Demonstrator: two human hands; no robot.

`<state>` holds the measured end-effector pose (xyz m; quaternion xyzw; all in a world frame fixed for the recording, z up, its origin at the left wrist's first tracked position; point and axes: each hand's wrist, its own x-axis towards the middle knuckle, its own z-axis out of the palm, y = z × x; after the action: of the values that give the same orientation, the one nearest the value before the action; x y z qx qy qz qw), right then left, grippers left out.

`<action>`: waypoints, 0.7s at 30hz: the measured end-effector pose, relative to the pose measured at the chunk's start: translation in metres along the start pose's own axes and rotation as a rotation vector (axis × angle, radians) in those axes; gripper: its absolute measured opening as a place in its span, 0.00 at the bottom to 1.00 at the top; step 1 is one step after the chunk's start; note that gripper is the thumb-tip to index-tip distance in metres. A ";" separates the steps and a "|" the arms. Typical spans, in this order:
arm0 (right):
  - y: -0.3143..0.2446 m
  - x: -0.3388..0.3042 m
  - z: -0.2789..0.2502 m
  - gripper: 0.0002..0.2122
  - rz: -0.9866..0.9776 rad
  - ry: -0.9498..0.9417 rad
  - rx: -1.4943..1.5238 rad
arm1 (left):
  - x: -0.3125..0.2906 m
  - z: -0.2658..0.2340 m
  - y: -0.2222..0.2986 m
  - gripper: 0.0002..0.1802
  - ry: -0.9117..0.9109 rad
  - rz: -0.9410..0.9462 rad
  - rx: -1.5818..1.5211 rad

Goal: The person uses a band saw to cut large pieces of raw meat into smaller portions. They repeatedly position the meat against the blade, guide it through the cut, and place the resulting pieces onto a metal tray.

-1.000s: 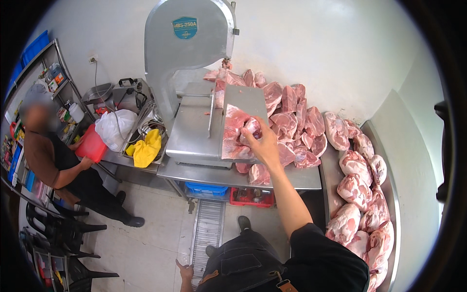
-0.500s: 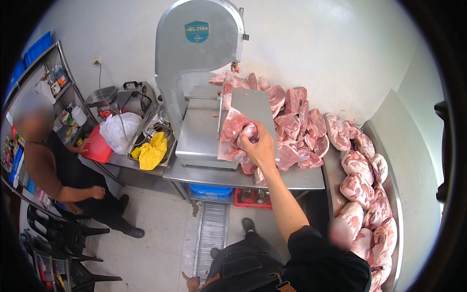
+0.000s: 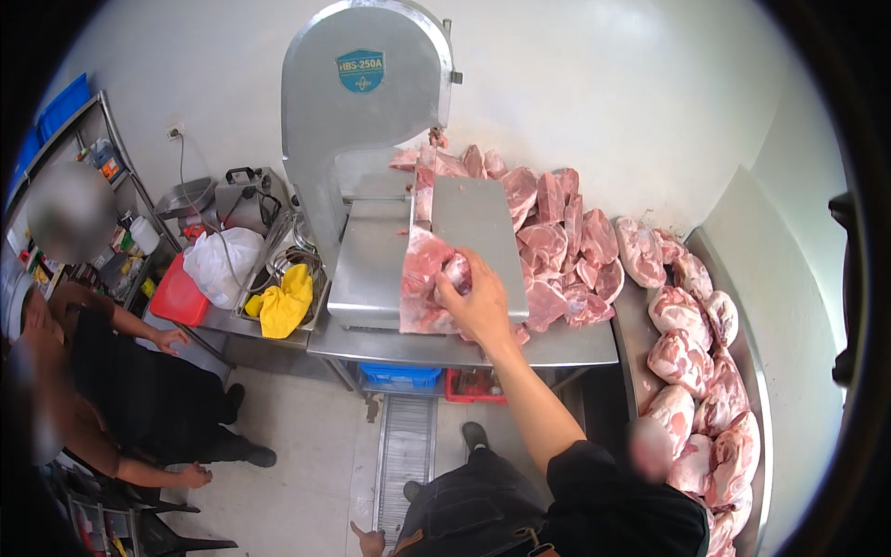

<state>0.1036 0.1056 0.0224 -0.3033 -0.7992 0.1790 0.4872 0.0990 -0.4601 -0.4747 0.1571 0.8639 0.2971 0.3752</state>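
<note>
My right hand reaches over the steel table of a meat band saw, its fingers and thumb closed round the bony end of a raw meat chunk. The chunk's broad cut face points left, and it lies at the near edge of the sliding plate. A narrow strip of meat sits beyond it along that plate's left edge. Low in the picture, my left hand hangs beside my apron, holding nothing, one finger stretched out; the lower edge partly cuts it off.
Cut meat pieces are heaped right of the saw. Whole meat chunks fill a steel trough at right. Left are a yellow cloth, a white bag and a red tray. Two people stand at far left, beside shelving.
My right hand has drawn the meat chunk nearer to me and slightly left. A second person has come into view at far left. A co-worker's hand has left the red tray.
</note>
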 end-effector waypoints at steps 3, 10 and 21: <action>0.002 0.008 0.001 0.28 0.080 -0.054 0.059 | -0.003 0.001 0.003 0.54 0.054 -0.077 -0.172; 0.023 0.034 -0.002 0.33 0.102 -0.171 0.139 | 0.005 0.003 0.014 0.54 0.036 -0.002 -0.068; 0.039 0.004 -0.020 0.20 0.394 -0.191 0.249 | -0.007 0.014 0.018 0.70 0.003 -0.235 -0.043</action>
<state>0.1321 0.1370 0.0114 -0.3724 -0.7389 0.3954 0.3988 0.1144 -0.4444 -0.4670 0.0463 0.8702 0.2699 0.4096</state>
